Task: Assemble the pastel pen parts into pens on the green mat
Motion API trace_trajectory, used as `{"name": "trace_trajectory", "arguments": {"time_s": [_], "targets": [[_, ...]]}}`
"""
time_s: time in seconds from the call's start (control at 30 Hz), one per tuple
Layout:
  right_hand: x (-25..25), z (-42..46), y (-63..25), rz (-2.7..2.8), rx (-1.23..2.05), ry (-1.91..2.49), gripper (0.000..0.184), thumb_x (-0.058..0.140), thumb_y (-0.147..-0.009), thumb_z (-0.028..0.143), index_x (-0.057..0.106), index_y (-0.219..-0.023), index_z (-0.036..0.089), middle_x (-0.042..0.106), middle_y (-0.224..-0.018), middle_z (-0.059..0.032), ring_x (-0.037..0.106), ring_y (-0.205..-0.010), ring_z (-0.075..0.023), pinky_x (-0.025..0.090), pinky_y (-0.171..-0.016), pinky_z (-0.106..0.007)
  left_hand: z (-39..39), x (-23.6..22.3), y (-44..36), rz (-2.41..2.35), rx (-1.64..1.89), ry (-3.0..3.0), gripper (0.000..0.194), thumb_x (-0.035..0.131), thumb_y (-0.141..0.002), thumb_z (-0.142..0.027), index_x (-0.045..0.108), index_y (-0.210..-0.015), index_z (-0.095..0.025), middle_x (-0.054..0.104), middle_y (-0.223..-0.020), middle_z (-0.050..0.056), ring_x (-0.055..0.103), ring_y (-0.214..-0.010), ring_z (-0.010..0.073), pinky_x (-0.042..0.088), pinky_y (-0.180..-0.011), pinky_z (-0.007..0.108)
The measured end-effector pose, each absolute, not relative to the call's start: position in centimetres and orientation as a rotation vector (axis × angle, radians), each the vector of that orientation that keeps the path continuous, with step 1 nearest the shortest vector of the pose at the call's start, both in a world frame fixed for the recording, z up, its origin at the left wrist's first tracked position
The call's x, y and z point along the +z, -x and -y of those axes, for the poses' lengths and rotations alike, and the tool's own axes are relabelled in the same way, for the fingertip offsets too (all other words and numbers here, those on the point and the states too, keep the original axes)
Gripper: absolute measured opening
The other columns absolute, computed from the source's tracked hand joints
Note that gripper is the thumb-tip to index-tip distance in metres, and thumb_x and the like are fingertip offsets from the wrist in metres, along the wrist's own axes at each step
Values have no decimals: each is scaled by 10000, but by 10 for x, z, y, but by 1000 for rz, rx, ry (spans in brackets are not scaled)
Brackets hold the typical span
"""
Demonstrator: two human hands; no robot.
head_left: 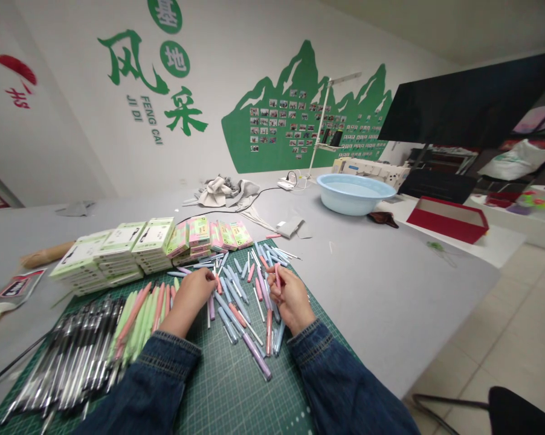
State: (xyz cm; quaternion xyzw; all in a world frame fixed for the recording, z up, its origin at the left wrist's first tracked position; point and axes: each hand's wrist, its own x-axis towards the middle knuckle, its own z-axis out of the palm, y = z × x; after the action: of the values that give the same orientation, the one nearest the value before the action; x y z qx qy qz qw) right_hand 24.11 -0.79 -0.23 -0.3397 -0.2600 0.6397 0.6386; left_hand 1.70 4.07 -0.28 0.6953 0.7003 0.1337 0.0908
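My left hand (191,296) reaches into a loose heap of pastel pen parts (243,284) on a green cutting mat (236,393), its fingers curled down onto the pieces. My right hand (290,296) is closed round a pink pen barrel (277,275) held upright just above the heap. Left of my left hand lies a row of assembled green and pink pens (139,317), and beyond them a spread of black pens (68,362).
Stacks of green and pink pen boxes (141,244) stand behind the mat. Farther back on the grey table are a blue basin (354,193), crumpled cloth (222,190), a power strip and a desk lamp. A red box (447,219) sits at the right.
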Motion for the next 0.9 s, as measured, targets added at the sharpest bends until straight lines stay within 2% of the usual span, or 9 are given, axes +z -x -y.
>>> {"name": "trace_trajectory", "arguments": {"time_s": [0.43, 0.7, 0.9], "targets": [[0, 9, -241, 594, 1472, 762, 207, 605, -759, 346, 579, -755, 141, 497, -477, 43, 239, -321, -24, 103, -338, -168, -40, 0, -22, -2065, 355, -2077, 191, 521, -756, -239, 679, -847, -182, 723, -925, 77, 641, -888, 217, 398, -698, 265], [0, 9, -242, 605, 1465, 765, 217, 617, -752, 354, 584, -762, 139, 492, -477, 47, 236, -321, -22, 106, -334, -165, -37, 12, -15, -2090, 385, -2039, 172, 527, -764, -256, 667, -837, -188, 721, -894, 61, 651, -787, 190, 389, -634, 252], [4, 8, -248, 546, 1435, 765, 204, 625, -749, 336, 584, -752, 137, 490, -492, 44, 248, -326, -22, 124, -333, -163, -30, 19, -33, -1904, 415, -2160, 165, 537, -761, -223, 678, -847, -207, 710, -857, 37, 628, -809, 184, 403, -680, 258]]}}
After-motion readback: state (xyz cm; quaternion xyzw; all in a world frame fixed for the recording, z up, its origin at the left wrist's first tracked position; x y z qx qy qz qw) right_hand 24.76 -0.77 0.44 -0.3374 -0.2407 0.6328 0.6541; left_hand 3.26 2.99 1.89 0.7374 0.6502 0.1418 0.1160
